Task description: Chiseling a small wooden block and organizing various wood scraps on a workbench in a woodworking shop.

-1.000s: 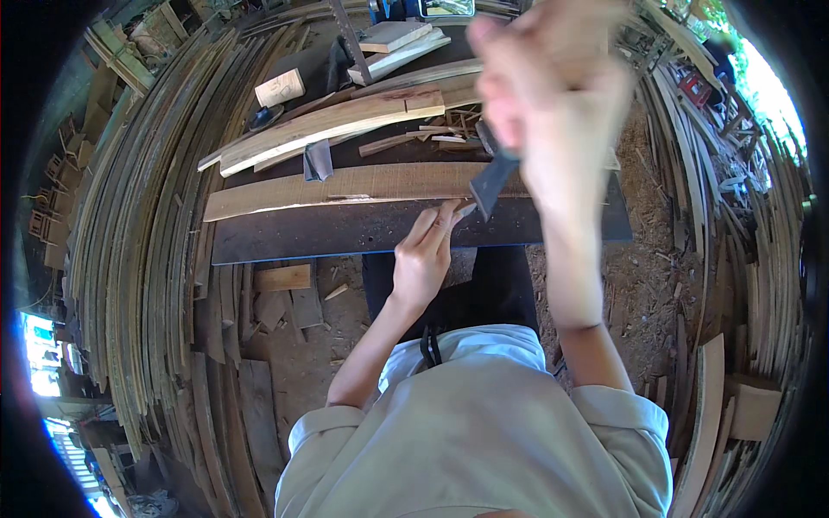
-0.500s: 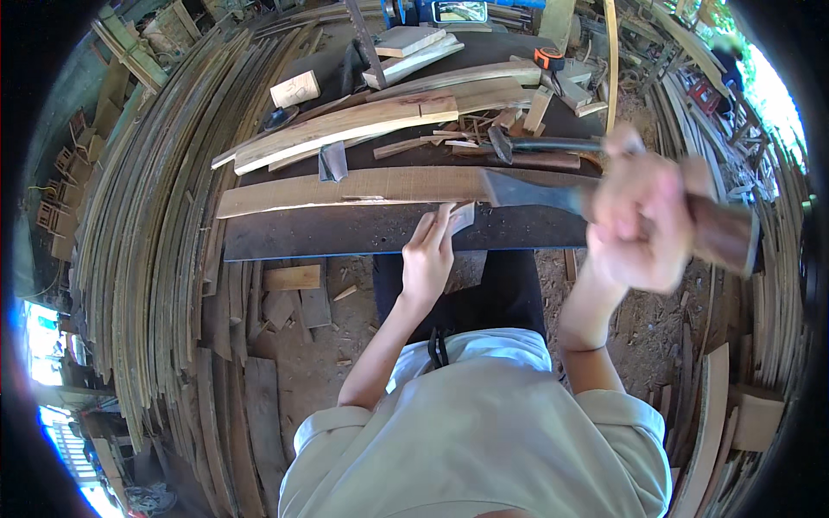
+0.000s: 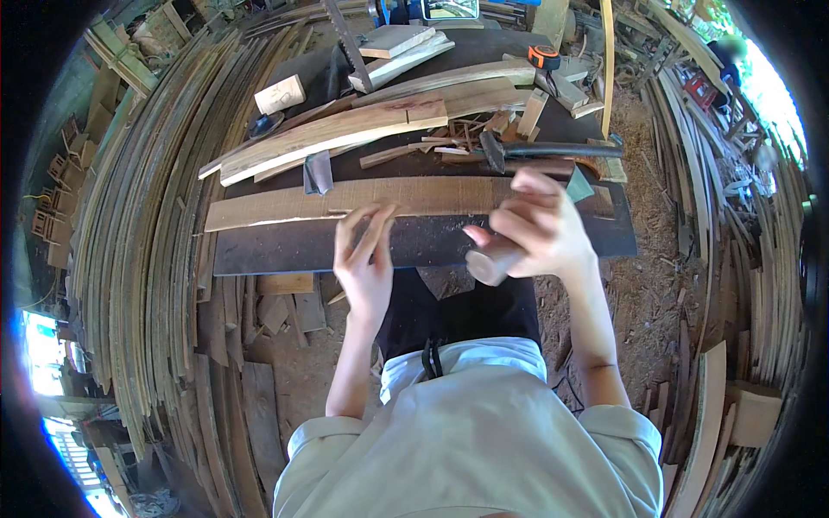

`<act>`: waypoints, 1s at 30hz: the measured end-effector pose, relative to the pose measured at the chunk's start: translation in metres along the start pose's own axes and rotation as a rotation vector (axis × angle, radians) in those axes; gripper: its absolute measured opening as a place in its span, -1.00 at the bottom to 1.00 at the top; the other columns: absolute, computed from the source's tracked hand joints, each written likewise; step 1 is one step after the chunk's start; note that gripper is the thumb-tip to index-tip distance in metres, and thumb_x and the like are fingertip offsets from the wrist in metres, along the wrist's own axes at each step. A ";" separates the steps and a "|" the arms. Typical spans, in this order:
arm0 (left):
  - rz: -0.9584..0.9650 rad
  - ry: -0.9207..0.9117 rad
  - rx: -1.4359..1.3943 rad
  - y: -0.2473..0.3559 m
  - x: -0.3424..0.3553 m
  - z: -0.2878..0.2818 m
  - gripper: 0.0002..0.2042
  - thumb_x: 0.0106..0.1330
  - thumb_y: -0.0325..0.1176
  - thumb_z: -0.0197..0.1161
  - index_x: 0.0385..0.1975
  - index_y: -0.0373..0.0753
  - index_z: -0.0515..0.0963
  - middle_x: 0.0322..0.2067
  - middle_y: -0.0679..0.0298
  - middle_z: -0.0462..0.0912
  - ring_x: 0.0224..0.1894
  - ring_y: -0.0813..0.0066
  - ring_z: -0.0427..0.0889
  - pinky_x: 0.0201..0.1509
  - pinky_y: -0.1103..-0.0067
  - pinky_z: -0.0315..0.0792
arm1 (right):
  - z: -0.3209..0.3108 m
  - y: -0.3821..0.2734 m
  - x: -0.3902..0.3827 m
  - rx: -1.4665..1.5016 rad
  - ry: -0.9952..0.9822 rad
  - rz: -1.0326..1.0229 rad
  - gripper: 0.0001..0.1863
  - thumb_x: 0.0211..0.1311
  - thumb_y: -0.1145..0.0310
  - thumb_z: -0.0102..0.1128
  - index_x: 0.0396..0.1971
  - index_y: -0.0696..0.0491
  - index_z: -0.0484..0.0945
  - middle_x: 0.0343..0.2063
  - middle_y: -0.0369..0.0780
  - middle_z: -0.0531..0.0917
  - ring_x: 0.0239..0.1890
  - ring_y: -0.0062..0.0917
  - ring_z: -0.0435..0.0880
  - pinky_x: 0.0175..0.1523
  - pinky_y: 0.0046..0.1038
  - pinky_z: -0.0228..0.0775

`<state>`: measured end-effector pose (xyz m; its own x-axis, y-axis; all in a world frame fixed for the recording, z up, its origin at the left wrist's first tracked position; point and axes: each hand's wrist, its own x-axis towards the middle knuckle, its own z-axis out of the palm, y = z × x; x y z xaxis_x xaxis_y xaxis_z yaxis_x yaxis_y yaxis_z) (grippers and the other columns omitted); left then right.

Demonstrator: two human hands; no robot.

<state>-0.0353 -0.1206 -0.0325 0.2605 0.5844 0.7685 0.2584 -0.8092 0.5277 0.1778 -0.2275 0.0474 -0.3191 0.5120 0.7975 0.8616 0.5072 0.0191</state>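
My right hand (image 3: pixel 540 231) grips a chopping tool by its round wooden handle (image 3: pixel 488 263). The tool's dark blade (image 3: pixel 580 184) pokes out past the fingers, over the right part of a long flat plank (image 3: pixel 276 205). This plank lies lengthwise on a dark workbench (image 3: pixel 276 252). My left hand (image 3: pixel 367 259) rests at the bench's near edge, its spread fingers touching the plank's near side around its middle. It holds nothing.
Behind the plank lie more boards (image 3: pixel 337 129), wood scraps, a hammer (image 3: pixel 527 151), a small metal blade (image 3: pixel 318 173), a wood block (image 3: pixel 281 93), a saw (image 3: pixel 347 39) and an orange tape measure (image 3: pixel 544 57). Stacks of curved wooden strips (image 3: pixel 147 242) flank the bench on both sides.
My right hand swung the tool down from high above the bench to the plank's right part. My left hand slid slightly along the plank's near edge and spread its fingers.
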 end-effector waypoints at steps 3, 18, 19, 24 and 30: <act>0.008 0.071 0.146 -0.012 0.002 -0.015 -0.70 0.10 -0.64 0.34 -0.18 -0.15 0.69 -0.18 0.28 0.56 -0.15 0.38 0.55 -0.07 0.50 0.44 | 0.021 0.022 -0.017 -0.030 -0.183 0.045 -0.77 -0.09 0.29 0.38 -0.58 -0.08 0.43 -0.79 -0.37 0.48 -0.69 -0.51 0.39 -0.30 -0.51 0.21; 0.098 -0.339 0.199 -0.055 0.071 -0.001 -0.73 0.15 -0.56 0.28 -0.14 -0.16 0.63 -0.23 0.27 0.48 -0.28 0.42 0.60 -0.18 0.51 0.57 | 0.035 0.040 -0.034 -0.052 -0.285 0.380 -0.59 -0.29 0.23 0.48 -0.37 -0.01 0.51 -0.28 -0.32 0.49 -0.07 -0.39 0.50 0.10 -0.17 0.19; 0.094 -0.331 0.202 -0.059 0.077 0.007 -0.73 0.15 -0.56 0.28 -0.14 -0.16 0.63 -0.23 0.27 0.48 -0.28 0.42 0.60 -0.18 0.51 0.57 | 0.033 0.039 -0.034 -0.051 -0.287 0.371 -0.59 -0.29 0.23 0.48 -0.37 -0.01 0.51 -0.28 -0.32 0.49 -0.07 -0.39 0.50 0.10 -0.17 0.19; 0.257 -0.474 0.253 -0.073 0.096 0.051 -0.74 0.16 -0.58 0.25 -0.14 -0.20 0.61 -0.25 0.27 0.46 -0.32 0.40 0.63 -0.23 0.50 0.60 | 0.039 0.031 -0.044 -0.055 -0.313 0.479 -0.45 -0.32 0.31 0.45 -0.15 -0.02 0.56 -0.11 -0.32 0.53 0.08 -0.39 0.44 0.17 -0.14 0.16; 0.349 -0.538 0.372 -0.083 0.101 0.075 -0.73 0.17 -0.59 0.21 -0.12 -0.26 0.56 -0.23 0.25 0.45 -0.30 0.35 0.65 -0.20 0.48 0.61 | 0.044 0.033 -0.055 -0.071 -0.292 0.471 -0.40 -0.41 0.40 0.42 -0.13 -0.03 0.58 -0.06 -0.34 0.55 0.13 -0.41 0.40 0.16 -0.16 0.19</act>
<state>0.0394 0.0104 -0.0254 0.7806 0.3232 0.5350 0.3501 -0.9351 0.0541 0.2061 -0.2088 -0.0228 0.0197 0.8478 0.5299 0.9588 0.1342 -0.2503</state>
